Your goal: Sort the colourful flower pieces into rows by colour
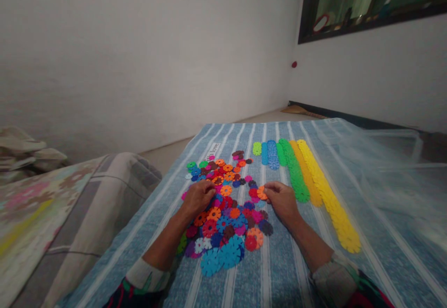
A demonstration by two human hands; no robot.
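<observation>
From the head view, the left hand (198, 197) lies palm down on the near-left part of a heap of many-coloured flower-shaped plastic discs (228, 219). Its fingers are curled onto the pieces, and I cannot tell whether they have closed on any one of them. The right hand (282, 201) rests at the heap's right edge, thumb and fingertips pinched together on a single orange flower-shaped plastic disc (261, 192), which sits at the fingertips just over the pile. The heap is spread on a blue cloth with white stripes (275, 275) that covers the surface in front of the person. Beyond and to the right of the right hand, sorted discs lie in straight rows side by side: a short light-green row (257, 148), a blue row (271, 155), a long green row (294, 172), an orange-yellow row (308, 177) and a longest yellow row (330, 201). A clear plastic sheet (384, 168) lies crumpled to the right of the rows. A folded grey checked blanket (104, 196) lies left of the cloth, and a dark-framed window (307, 15) is set in the white wall at the upper right.
</observation>
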